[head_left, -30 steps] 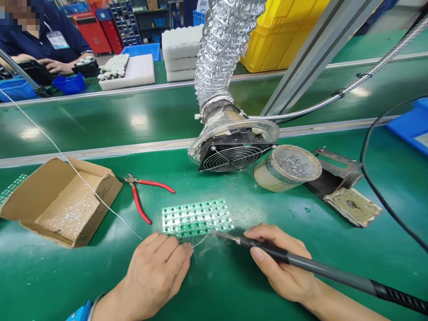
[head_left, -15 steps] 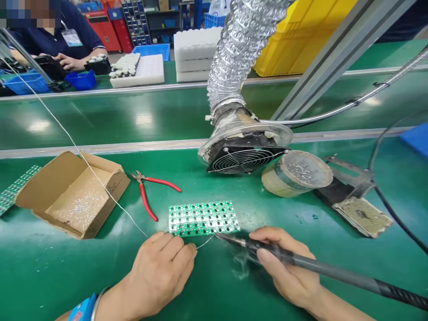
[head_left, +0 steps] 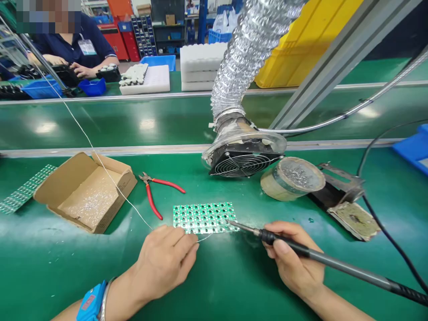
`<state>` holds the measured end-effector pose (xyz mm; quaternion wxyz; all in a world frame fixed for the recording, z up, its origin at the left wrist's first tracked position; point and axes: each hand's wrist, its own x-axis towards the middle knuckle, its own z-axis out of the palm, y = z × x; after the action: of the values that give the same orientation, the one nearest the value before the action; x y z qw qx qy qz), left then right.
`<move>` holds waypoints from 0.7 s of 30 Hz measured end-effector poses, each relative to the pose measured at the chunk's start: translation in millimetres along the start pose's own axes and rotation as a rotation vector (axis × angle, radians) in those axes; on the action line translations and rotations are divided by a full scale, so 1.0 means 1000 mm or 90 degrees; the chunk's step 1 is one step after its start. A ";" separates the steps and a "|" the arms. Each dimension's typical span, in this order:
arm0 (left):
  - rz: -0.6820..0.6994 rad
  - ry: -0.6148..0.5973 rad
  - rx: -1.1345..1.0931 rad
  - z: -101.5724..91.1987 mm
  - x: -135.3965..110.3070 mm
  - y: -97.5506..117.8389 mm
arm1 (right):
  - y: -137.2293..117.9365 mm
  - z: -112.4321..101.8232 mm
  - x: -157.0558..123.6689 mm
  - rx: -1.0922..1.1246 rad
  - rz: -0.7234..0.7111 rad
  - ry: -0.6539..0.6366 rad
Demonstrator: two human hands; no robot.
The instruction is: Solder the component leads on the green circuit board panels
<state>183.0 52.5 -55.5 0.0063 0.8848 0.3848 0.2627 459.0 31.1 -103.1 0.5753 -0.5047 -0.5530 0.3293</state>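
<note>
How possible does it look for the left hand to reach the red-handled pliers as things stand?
Probably yes: the pliers lie just beyond the left hand, with green tabletop between, though the hand would likely need to release the thin wire it holds.

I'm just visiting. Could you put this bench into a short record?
Left hand: holding a thin wire
Right hand: gripping a soldering iron, tip near the circuit board, contact unclear
Circuit board: flat on the green bench
Tool nearby: red-handled pliers, spread open, left of the board
Containers: open cardboard box, round tub
</note>
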 end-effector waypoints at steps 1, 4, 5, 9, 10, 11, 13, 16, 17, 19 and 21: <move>-0.016 0.006 -0.011 -0.003 0.000 -0.001 | 0.002 0.000 0.003 0.036 0.005 0.027; -0.053 -0.006 -0.055 -0.016 0.005 -0.003 | 0.007 -0.001 0.018 0.096 0.006 0.074; -0.059 -0.015 -0.065 -0.022 0.010 -0.003 | 0.009 0.000 0.023 0.097 0.008 0.080; -0.078 0.003 -0.125 -0.044 0.051 -0.006 | 0.016 0.004 0.045 0.100 0.013 0.098; -0.102 0.018 -0.166 -0.046 0.067 -0.010 | 0.016 0.006 0.050 0.102 0.015 0.102; -0.151 0.035 -0.221 -0.046 0.085 -0.017 | 0.016 0.008 0.054 0.104 0.018 0.104; -0.263 0.095 -0.283 -0.039 0.126 -0.037 | 0.015 0.011 0.059 0.105 0.024 0.104; -0.344 0.147 -0.302 -0.013 0.184 -0.077 | 0.012 0.013 0.063 0.102 0.028 0.092; -0.364 0.134 -0.322 -0.003 0.200 -0.090 | 0.010 0.012 0.063 0.101 0.026 0.088; -0.377 0.083 -0.359 0.016 0.224 -0.108 | 0.008 0.012 0.065 0.100 0.014 0.082; -0.362 0.041 -0.371 0.030 0.237 -0.116 | 0.005 0.012 0.066 0.104 0.002 0.085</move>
<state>252.3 302.2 3.1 0.3173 0.6955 0.5237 0.3759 459.3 97.4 -89.5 0.6495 -0.4776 -0.4840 0.3402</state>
